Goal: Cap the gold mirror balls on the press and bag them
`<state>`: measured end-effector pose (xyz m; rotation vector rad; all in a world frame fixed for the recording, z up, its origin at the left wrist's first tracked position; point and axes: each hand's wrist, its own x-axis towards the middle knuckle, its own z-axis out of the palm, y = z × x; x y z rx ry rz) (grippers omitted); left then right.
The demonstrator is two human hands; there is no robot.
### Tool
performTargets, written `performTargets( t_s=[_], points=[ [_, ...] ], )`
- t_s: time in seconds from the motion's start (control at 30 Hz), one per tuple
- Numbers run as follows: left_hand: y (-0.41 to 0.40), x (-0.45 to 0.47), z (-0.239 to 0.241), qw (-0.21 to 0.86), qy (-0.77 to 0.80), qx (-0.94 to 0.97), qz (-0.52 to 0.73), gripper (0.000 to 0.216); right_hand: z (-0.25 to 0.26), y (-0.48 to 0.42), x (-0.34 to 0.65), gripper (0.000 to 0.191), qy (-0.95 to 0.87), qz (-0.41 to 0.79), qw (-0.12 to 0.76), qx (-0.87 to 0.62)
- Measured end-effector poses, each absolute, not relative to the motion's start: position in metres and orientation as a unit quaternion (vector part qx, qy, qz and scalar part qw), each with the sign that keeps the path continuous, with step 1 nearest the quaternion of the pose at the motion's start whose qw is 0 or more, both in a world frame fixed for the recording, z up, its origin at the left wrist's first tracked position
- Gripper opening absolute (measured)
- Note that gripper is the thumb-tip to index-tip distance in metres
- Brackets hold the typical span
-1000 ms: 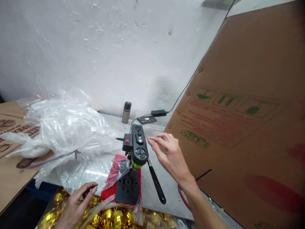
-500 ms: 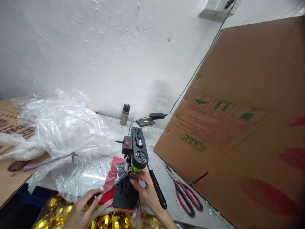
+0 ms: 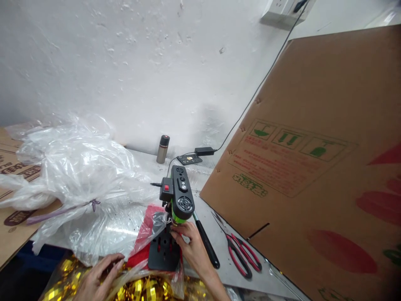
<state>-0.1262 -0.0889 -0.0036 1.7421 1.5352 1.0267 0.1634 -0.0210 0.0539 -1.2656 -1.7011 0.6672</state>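
White pitted wall behind, grey counter [image 3: 216,232] below. Mid-counter, small black bench drill with green collar [image 3: 179,196], upright on black slotted base plate [image 3: 163,253]. Right hand [image 3: 191,247] at the chuck under that collar, fingers [image 3: 178,234] curled in against it; cannot tell whether clamped. Left hand [image 3: 98,278] resting with fingers released on shiny gold mirrored foil [image 3: 140,290] at the near edge. Red-handled scissors [image 3: 242,257] lying right of the drill, beside leaning brown cardboard sheet [image 3: 313,167]. Crumpled clear plastic bag [image 3: 78,175] to the left.

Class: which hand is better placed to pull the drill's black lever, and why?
Probably the right hand: it sits under the drill head, beside the lever. The left hand rests on the gold bag, farther off.
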Motion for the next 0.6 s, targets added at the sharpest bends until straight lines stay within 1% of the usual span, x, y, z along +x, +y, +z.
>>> performTargets(
  t_s=[0.1, 0.27, 0.4, 0.6],
  points=[
    [-0.087, -0.125, -0.005, 0.296, 0.580, 0.652, 0.388, 0.035, 0.056, -0.022, 0.164, 0.017, -0.688, 0.255, 0.462, -0.498],
    [-0.087, -0.110, -0.002, 0.301, 0.590, 0.626, 0.413, 0.038, 0.059, -0.021, 0.162, 0.023, -0.708, 0.242, 0.466, -0.472],
    [-0.088, -0.101, 0.002, 0.302, 0.599, 0.594, 0.443, 0.042, 0.061, -0.022, 0.159, 0.028, -0.671, 0.291, 0.474, -0.490],
    [-0.076, -0.085, 0.007, 0.316, 0.571, 0.629, 0.422, 0.037, 0.049, -0.024, 0.149, 0.038, -0.616, 0.378, 0.469, -0.508]
  ],
)
